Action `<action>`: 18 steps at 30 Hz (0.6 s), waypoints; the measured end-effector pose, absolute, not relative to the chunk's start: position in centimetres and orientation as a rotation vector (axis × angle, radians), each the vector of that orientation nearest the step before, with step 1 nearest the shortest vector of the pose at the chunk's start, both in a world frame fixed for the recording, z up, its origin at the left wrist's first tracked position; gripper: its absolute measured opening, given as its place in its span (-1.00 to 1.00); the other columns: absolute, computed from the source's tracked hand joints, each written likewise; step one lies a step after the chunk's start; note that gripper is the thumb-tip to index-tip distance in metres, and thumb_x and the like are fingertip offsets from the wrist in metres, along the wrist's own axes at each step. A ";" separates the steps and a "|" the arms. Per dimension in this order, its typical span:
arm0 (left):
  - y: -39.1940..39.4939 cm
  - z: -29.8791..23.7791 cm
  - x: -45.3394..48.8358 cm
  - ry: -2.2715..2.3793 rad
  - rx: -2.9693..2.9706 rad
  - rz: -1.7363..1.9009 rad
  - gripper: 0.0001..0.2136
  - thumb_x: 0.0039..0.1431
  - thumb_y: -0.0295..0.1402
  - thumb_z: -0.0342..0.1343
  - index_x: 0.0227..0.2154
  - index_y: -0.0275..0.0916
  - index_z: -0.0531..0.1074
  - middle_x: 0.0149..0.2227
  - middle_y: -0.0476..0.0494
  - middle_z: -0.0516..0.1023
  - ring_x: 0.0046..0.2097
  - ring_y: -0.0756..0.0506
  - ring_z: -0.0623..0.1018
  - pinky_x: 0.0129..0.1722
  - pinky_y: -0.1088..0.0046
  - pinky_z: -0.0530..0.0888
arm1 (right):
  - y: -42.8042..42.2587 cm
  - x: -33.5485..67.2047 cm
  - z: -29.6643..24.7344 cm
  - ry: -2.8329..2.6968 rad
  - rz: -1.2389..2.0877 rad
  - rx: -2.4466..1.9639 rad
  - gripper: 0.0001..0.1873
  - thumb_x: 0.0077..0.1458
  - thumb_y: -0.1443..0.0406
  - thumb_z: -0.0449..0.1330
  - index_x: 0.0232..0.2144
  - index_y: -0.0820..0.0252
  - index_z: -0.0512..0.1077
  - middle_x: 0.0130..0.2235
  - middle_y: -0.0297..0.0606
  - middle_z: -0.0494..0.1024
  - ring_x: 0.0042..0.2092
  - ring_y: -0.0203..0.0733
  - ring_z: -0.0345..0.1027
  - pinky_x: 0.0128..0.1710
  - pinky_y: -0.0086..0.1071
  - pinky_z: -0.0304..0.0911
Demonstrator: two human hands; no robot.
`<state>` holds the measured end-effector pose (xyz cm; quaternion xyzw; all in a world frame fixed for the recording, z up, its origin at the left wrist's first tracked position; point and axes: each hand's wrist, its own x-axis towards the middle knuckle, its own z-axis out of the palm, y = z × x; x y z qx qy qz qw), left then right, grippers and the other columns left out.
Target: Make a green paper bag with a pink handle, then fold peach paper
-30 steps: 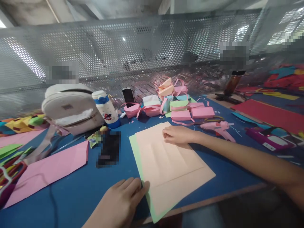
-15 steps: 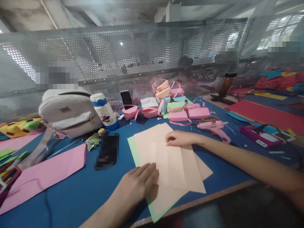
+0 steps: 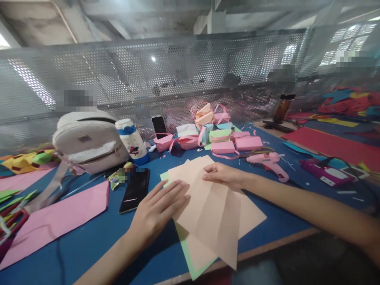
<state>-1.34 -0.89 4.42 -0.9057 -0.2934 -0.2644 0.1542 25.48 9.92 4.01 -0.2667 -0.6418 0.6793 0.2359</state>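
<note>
Creased peach paper (image 3: 215, 215) lies skewed over more peach sheets (image 3: 252, 211), with a light green sheet (image 3: 186, 245) showing beneath. My right hand (image 3: 224, 175) is closed in a pinch on the creased paper near its top edge. Flat and palm down, my left hand (image 3: 162, 208) hovers over or rests on the left edge of the stack, fingers stretched out; I cannot tell whether it touches. Beyond the stack sit several small pink paper bags (image 3: 223, 147), and a pink glue gun (image 3: 268, 162) lies past my right forearm.
On the left are a white backpack (image 3: 89, 138), a water bottle (image 3: 133, 142), a black phone (image 3: 135, 194) and pink paper (image 3: 65, 217). Another phone (image 3: 159, 126) stands upright. Red sheets (image 3: 329, 148) and a purple device (image 3: 326, 172) lie right. A perforated metal screen (image 3: 178, 71) rises behind.
The creased paper has turned, its lower end swinging left and toward me. My left hand has moved up and left with its fingers spreading; my right hand has shifted slightly left.
</note>
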 end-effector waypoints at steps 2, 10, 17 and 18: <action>-0.4 4.8 -1.2 -0.977 -2.564 -0.933 -0.63 0.41 -0.54 -0.08 0.13 -0.09 0.44 0.28 -0.22 0.36 0.33 -0.22 0.30 0.31 0.01 0.21 | 9.6 25.2 4.0 -1.637 1.888 -0.729 -0.52 -0.09 0.00 0.44 -0.35 0.26 0.44 -0.35 -0.30 0.53 -0.36 -0.28 0.42 -0.34 -0.42 0.30; -0.3 5.2 0.8 -2.083 -2.270 -2.526 -0.52 0.33 -0.10 0.08 0.26 -0.07 0.24 0.12 -0.19 0.50 0.05 -0.16 0.55 -0.03 0.34 0.51 | 9.3 25.6 3.9 -1.361 1.795 -0.735 -0.58 -0.11 0.08 0.49 -0.32 0.24 0.51 -0.32 -0.27 0.62 -0.30 -0.22 0.51 -0.25 -0.38 0.36; 0.0 6.0 2.2 -2.217 -2.371 -2.462 -0.49 0.09 -0.08 0.31 0.02 -0.27 0.44 -0.48 0.04 0.47 -0.48 0.03 0.37 -0.47 0.59 0.31 | 9.2 25.7 4.0 -1.351 1.822 -0.698 -0.55 -0.08 0.10 0.48 -0.20 0.23 0.55 -0.22 -0.21 0.66 -0.21 -0.16 0.56 -0.16 -0.34 0.40; 0.2 6.1 2.1 -2.213 -2.373 -2.447 -0.49 0.09 -0.07 0.30 0.01 -0.29 0.43 -0.52 0.07 0.42 -0.51 0.04 0.33 -0.48 0.60 0.29 | 9.2 25.8 4.0 -1.360 1.836 -0.698 -0.54 -0.07 0.09 0.47 -0.18 0.24 0.55 -0.21 -0.19 0.66 -0.21 -0.15 0.57 -0.15 -0.33 0.41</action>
